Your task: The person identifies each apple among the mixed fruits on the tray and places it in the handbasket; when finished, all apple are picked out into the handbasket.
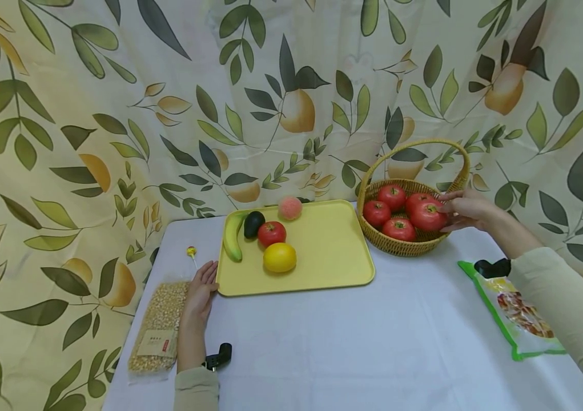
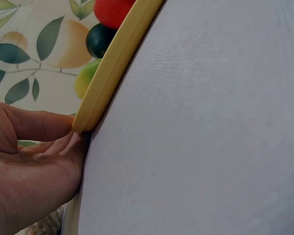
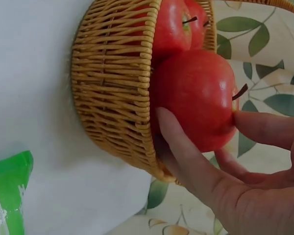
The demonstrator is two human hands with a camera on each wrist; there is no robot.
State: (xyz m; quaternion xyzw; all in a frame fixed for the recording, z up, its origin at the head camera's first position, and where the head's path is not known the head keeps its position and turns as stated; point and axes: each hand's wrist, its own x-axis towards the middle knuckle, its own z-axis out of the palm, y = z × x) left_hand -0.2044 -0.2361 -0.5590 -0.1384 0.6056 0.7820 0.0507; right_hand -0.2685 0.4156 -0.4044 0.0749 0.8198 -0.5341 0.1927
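My right hand (image 1: 465, 210) holds a red apple (image 3: 198, 98) at the right side of a wicker basket (image 1: 396, 245). In the right wrist view, thumb and fingers lie round the apple, which sits at the rim. Several other red apples (image 1: 399, 229) fill the basket. At the lower left corner of a yellow tray (image 1: 332, 245), my left hand (image 1: 202, 292) grips the edge, thumb against the rim and other fingers partly hidden. On the tray are a banana (image 1: 232, 237), an avocado (image 1: 254, 224), a red apple (image 1: 272, 234), a peach (image 1: 290, 208) and a lemon (image 1: 279, 258).
A clear bag of pale kernels (image 1: 160, 319) lies left of the tray, near a yellow lollipop (image 1: 191, 251). On the right, a green-edged food bag (image 1: 517, 308) lies partly under my right forearm. A patterned curtain (image 1: 291, 160) hangs behind the white-covered table (image 1: 373, 348).
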